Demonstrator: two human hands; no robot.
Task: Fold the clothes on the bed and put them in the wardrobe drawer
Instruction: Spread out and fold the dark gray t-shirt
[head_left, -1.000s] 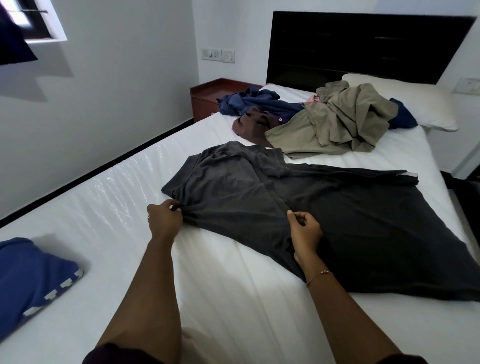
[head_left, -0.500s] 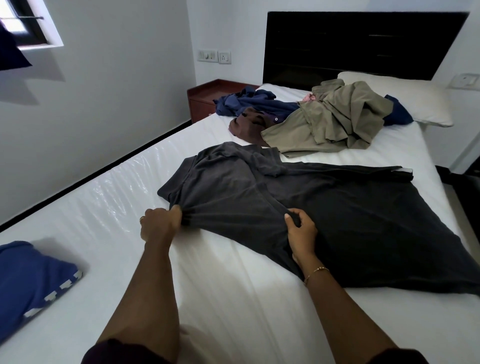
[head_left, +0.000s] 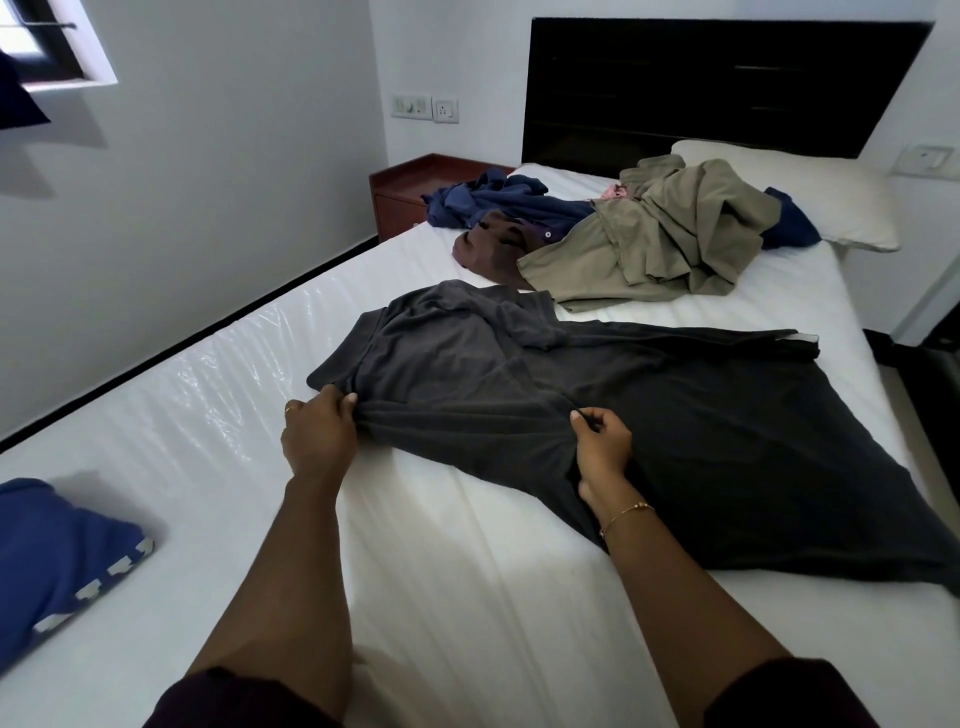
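Observation:
A dark grey shirt (head_left: 649, 415) lies spread across the white bed (head_left: 441, 571), collar end to the left. My left hand (head_left: 317, 436) pinches its near edge by the sleeve. My right hand (head_left: 602, 452) grips a bunch of the same edge further right, and the cloth is gathered into folds between the two hands. A heap of unfolded clothes lies near the headboard: olive trousers (head_left: 660, 244), a brown garment (head_left: 488, 249) and a navy garment (head_left: 493, 200). No wardrobe drawer is in view.
A blue cloth item with white edging (head_left: 57, 551) lies at the bed's near left. A white pillow (head_left: 789, 192) rests against the black headboard (head_left: 717, 78). A red-brown bedside table (head_left: 421, 182) stands at the far left corner, by the wall.
Both hands have pulled the shirt's near edge slightly toward me and bunched it more between them. The rest of the bed is unchanged.

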